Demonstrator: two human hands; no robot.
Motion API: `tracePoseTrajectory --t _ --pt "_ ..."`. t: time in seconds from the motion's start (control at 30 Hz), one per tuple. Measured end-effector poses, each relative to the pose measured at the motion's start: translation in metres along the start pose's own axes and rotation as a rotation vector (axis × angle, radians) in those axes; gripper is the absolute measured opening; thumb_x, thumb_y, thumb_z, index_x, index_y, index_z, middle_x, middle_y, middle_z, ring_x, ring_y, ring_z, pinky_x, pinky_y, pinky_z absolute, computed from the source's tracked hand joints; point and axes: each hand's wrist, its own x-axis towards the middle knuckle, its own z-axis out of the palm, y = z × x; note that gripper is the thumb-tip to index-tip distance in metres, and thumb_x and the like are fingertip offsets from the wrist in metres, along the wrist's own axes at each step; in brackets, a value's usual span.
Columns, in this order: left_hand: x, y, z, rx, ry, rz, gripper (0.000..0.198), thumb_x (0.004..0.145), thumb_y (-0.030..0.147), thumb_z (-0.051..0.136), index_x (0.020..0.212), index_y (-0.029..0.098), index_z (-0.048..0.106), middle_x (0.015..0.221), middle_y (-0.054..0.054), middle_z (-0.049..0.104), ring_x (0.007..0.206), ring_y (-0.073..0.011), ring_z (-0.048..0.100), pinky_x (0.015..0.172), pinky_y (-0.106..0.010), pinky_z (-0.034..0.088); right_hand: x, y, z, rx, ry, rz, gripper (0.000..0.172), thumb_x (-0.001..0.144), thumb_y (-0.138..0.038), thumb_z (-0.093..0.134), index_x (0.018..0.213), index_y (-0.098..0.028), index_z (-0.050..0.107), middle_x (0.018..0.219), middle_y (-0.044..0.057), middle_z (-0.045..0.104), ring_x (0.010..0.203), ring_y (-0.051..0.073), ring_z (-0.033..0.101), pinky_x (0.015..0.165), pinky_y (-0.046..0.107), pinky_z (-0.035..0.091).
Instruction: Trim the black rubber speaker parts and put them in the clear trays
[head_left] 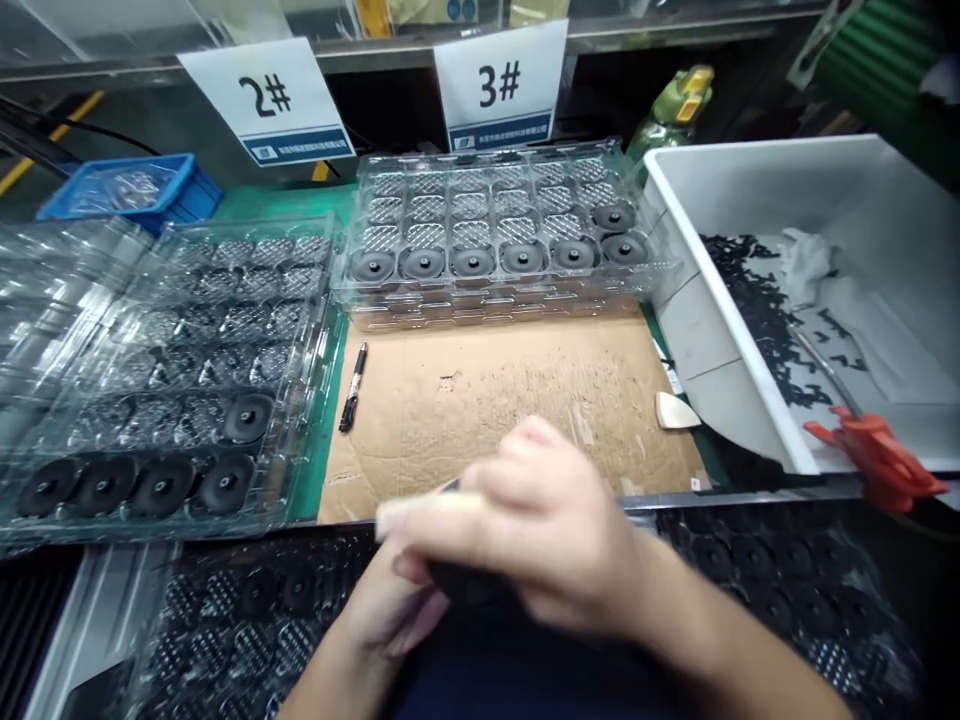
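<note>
My right hand (540, 520) is closed in front of my body, over the near edge of the cardboard. Its fingers are blurred, and a pale edge (457, 503) shows along the thumb; I cannot tell whether that is a tool. Just below and to the left, my left hand (397, 600) is curled around a dark part (469, 582), mostly covered by the right hand. Black round discs with a small centre hub sit in the clear tray (491, 285) at the back and in the clear tray (292, 440) on the left.
A cardboard sheet (480, 400) bears a black pen (353, 388) and a pale wedge (676, 411). At right, a white bin (720, 330) holds small black pieces (757, 310); a red-handled tool (877, 455) leans over its edge. A blue crate (180, 195) stands back left.
</note>
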Motion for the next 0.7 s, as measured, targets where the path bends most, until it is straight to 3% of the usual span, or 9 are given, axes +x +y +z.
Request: tracePoseTrajectory --t 0.13,0.2,0.27,0.37,0.43,0.53,0.6,0.7 --pt "-0.003 0.001 0.003 -0.26 -0.163 -0.08 0.057 0.063 0.05 0.069 0.114 0.025 0.06 0.107 -0.004 0.067 0.09 -0.022 0.067 0.076 -0.027 0.055 -0.025 0.044 0.001 0.052 0.2 0.569 0.03 0.09 -0.026 0.046 0.118 -0.023 0.057 0.104 0.003 0.065 0.082 0.013 0.058 0.071 0.027 0.044" --pt "-0.003 0.001 0.004 -0.348 -0.191 -0.102 0.053 0.065 0.051 0.066 0.11 0.024 0.062 0.106 -0.005 0.067 0.089 -0.0208 0.067 0.075 -0.026 0.056 -0.045 0.067 0.013 0.079 0.167 0.735 0.029 0.088 -0.027 0.047 0.114 -0.023 0.06 0.102 0.004 0.065 0.084 0.016 0.06 0.071 0.029 0.048" --pt "-0.001 -0.001 0.004 -0.398 -0.206 -0.123 0.054 0.066 0.054 0.061 0.109 0.023 0.063 0.105 -0.005 0.068 0.088 -0.0205 0.067 0.075 -0.026 0.056 -0.064 0.083 0.03 0.07 0.117 0.776 0.028 0.085 -0.025 0.049 0.109 -0.022 0.063 0.097 0.006 0.063 0.086 0.019 0.06 0.074 0.035 0.049" --pt "0.002 -0.004 0.005 -0.435 -0.238 -0.145 0.059 0.069 0.059 0.054 0.113 0.019 0.06 0.103 -0.007 0.068 0.09 -0.0223 0.067 0.074 -0.027 0.057 -0.082 0.089 0.046 0.026 0.153 0.794 0.033 0.082 -0.022 0.05 0.113 -0.02 0.061 0.111 0.012 0.053 0.093 0.022 0.056 0.079 0.042 0.047" --pt "0.003 -0.005 0.006 -0.421 -0.254 -0.141 0.06 0.074 0.061 0.048 0.115 0.019 0.059 0.104 -0.008 0.067 0.089 -0.0223 0.067 0.071 -0.025 0.057 -0.082 0.08 0.042 0.016 0.189 0.802 0.036 0.084 -0.022 0.048 0.119 -0.02 0.056 0.118 0.012 0.048 0.085 0.018 0.056 0.076 0.039 0.048" --pt "0.003 -0.005 0.008 -0.337 -0.254 -0.086 0.054 0.08 0.06 0.04 0.122 0.028 0.053 0.109 -0.006 0.065 0.085 -0.0199 0.068 0.065 -0.021 0.055 -0.072 0.058 0.023 0.088 0.201 0.777 0.032 0.087 -0.023 0.047 0.118 -0.024 0.056 0.112 0.007 0.053 0.064 0.01 0.052 0.063 0.029 0.048" --pt "0.002 -0.004 0.009 -0.205 -0.224 -0.012 0.051 0.081 0.059 0.041 0.127 0.036 0.046 0.113 -0.004 0.063 0.085 -0.0198 0.068 0.067 -0.024 0.054 -0.067 0.044 0.015 0.187 0.209 0.739 0.028 0.087 -0.022 0.047 0.113 -0.025 0.059 0.107 0.005 0.057 0.061 0.009 0.05 0.059 0.026 0.046" --pt "0.002 -0.007 0.008 0.225 -0.113 0.214 0.064 0.078 0.045 0.059 0.135 0.04 0.03 0.12 -0.004 0.057 0.099 -0.0214 0.061 0.088 -0.033 0.047 -0.069 0.034 0.018 0.288 0.264 0.726 0.024 0.087 -0.02 0.049 0.107 -0.023 0.061 0.107 0.005 0.06 0.065 0.01 0.053 0.062 0.026 0.046"
